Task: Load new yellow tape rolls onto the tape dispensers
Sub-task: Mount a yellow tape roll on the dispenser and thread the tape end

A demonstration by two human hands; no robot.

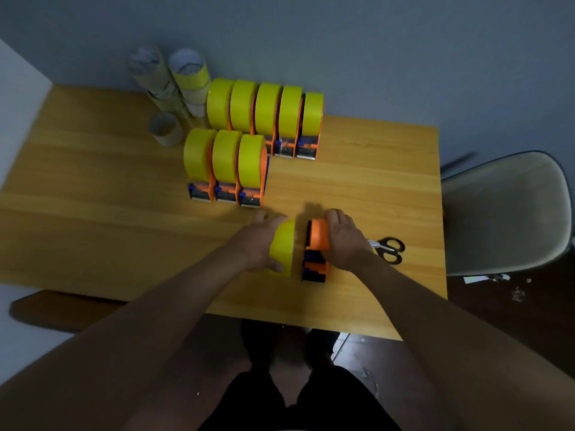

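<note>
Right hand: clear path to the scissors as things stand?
Probably yes. The scissors lie flat on the table just beside the right hand with nothing between them, but that hand now grips the orange dispenser and would have to let go first.

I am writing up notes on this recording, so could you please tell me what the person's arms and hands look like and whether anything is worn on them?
Both forearms are bare right up to the frame edge, with no sleeves in view. The left hand and the right hand wear no gloves, and no watch, ring or wristband can be seen. Lower down, dark clothing shows between the arms.
</note>
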